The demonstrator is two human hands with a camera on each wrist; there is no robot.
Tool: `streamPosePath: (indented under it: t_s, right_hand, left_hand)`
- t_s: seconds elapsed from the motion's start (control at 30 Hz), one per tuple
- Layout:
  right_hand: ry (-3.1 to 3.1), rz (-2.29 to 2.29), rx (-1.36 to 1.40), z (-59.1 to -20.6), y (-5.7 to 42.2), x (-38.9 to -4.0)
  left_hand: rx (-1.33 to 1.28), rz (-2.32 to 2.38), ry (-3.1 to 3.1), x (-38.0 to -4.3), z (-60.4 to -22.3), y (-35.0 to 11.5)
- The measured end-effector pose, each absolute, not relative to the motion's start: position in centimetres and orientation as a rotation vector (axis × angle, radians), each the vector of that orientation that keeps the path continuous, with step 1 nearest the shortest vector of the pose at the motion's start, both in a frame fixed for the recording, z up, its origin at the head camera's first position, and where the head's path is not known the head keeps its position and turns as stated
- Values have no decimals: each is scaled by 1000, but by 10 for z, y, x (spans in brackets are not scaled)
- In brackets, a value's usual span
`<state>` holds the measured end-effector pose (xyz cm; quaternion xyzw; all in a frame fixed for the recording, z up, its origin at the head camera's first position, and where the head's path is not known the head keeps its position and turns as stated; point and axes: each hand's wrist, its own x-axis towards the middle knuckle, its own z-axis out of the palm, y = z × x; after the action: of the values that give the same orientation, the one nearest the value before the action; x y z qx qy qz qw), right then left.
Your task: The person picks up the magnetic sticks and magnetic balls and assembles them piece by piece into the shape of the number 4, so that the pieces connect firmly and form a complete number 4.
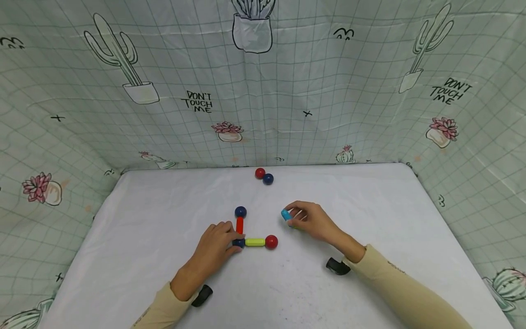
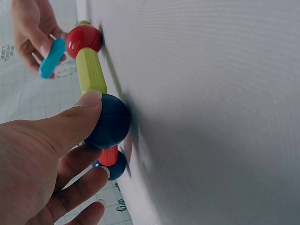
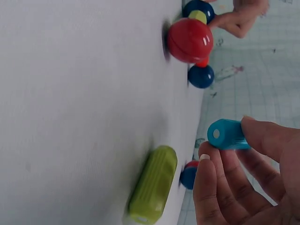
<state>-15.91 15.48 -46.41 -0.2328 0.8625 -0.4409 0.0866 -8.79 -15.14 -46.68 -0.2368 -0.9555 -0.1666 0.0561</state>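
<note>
The light-blue rod [image 1: 286, 215] is held at the fingertips of the right hand [image 1: 310, 221], pinched between the thumb and the fingers and kept clear of the white table [image 1: 349, 192]. It is tilted in the head view, with its far end left exposed beyond the grip; in the right wrist view a pale round disc is shown on one end face. The grip is narrow, closed down to the thickness of the rod.

Beneath the right hand, a loose green rod [image 3: 153, 185] is laid on the table, mostly covered by the hand in the head view and touched by neither hand.

By the left hand [image 1: 215, 242], the corner ball [image 2: 111, 122], dark blue, is gripped between thumb and finger. Two rods are joined to this ball in an L shape. The red rod [image 1: 239, 225] is pointed away from the person and is capped by a second dark blue ball [image 1: 240, 212]; the yellow-green rod [image 1: 255, 242] is pointed toward the right and is ended by a large red ball [image 1: 271, 241]. The light-blue rod is placed apart from this joined piece, beyond the large red ball and to its right.

Near the back edge of the table, a loose red ball [image 1: 260, 173] and a loose blue ball [image 1: 268, 179] are set side by side.
</note>
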Motion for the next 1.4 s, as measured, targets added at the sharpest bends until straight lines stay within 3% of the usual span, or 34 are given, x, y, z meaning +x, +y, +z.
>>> streamPosePath:
  t_s: [1.4]
  right_hand:
    - [2267,-1565,-372,-485,109,-155]
  left_hand:
    - [-681,-511,-2921,-89,-469,-150]
